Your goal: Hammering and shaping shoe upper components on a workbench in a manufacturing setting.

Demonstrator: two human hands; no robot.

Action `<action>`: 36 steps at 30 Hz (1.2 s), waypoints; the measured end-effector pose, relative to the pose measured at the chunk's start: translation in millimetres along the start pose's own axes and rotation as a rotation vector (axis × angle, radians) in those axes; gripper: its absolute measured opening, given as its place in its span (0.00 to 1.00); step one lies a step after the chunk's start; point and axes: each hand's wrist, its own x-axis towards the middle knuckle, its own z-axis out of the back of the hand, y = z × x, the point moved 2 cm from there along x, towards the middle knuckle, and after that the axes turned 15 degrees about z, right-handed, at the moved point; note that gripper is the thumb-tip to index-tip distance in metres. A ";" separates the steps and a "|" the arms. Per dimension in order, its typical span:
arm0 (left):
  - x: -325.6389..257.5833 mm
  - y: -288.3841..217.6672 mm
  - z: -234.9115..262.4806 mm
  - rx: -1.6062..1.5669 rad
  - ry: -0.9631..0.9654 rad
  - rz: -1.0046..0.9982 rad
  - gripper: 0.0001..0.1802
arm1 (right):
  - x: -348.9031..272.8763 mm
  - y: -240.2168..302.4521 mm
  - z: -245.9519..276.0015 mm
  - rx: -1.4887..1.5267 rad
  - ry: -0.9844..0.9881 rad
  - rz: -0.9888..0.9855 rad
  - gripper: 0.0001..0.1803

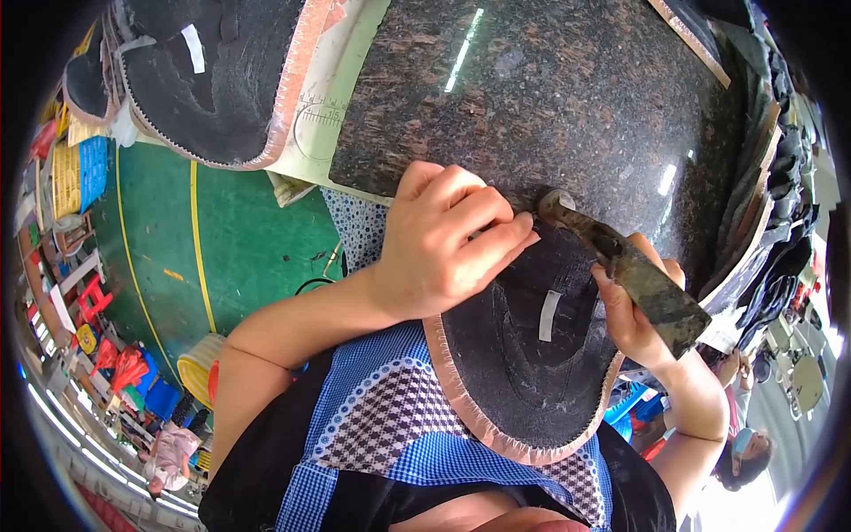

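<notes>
A black U-shaped panel (523,381) with a pleated, tan-pink folded border and a small white strip lies against my apron, its far end at the edge of the speckled stone slab (496,115). My left hand (443,235) is closed over the panel's far edge, thumb and fingers pinched together there. In my right hand (640,306) is a worn metal hammer (651,297) with a round face and a broad, flat other end. The round face is beside my left fingertips, over the slab's near edge. My fingers hide most of the handle.
Similar black panels (208,89) lie at the upper left on a pale board with printed ruler marks. More layered panels (753,204) are stacked along the slab's right side. Green floor (155,230) with yellow lines shows at left, with crates beyond. Other people are in the background.
</notes>
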 end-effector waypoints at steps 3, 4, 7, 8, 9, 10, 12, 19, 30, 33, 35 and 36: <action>-2.7 -4.3 -1.4 -0.022 -0.011 0.042 0.13 | -0.4 3.1 3.5 0.036 -0.056 -0.052 0.05; -4.0 -4.7 -1.3 0.007 -0.001 0.021 0.12 | -0.7 4.7 6.6 -0.062 -0.072 0.034 0.04; -4.0 -7.6 0.3 0.062 0.017 -0.029 0.11 | -8.6 7.0 7.0 -0.126 -0.097 0.274 0.13; -3.1 -6.7 -2.2 0.059 0.025 -0.051 0.10 | -6.7 3.4 1.2 -0.137 -0.042 0.249 0.14; -1.8 -6.4 -3.7 0.056 0.032 -0.073 0.10 | -4.5 1.9 -1.9 -0.148 0.013 0.224 0.16; -0.1 -7.8 0.8 0.049 0.089 -0.061 0.10 | -5.9 2.2 2.2 -0.056 0.061 0.017 0.12; -2.4 -3.8 -0.6 0.066 0.063 -0.092 0.10 | 3.5 7.9 5.0 -0.061 -0.106 0.043 0.08; 27.0 3.2 7.8 0.111 0.142 -0.023 0.26 | -18.9 -9.8 -15.0 0.027 -0.294 0.213 0.06; 91.9 -117.7 -66.5 -0.725 0.784 -0.052 0.15 | -212.9 -9.4 44.5 0.144 -1.745 -0.244 0.17; 131.5 -188.6 -140.3 -0.711 0.817 -0.123 0.13 | -266.4 8.7 50.1 0.160 -1.873 -0.157 0.16; 154.6 -211.2 -206.2 -0.668 0.566 -0.192 0.17 | -283.2 2.7 47.9 0.100 -1.828 -0.105 0.17; 168.7 -212.1 -226.0 -0.532 0.457 -0.190 0.20 | -276.7 -3.7 46.8 0.105 -1.811 -0.147 0.17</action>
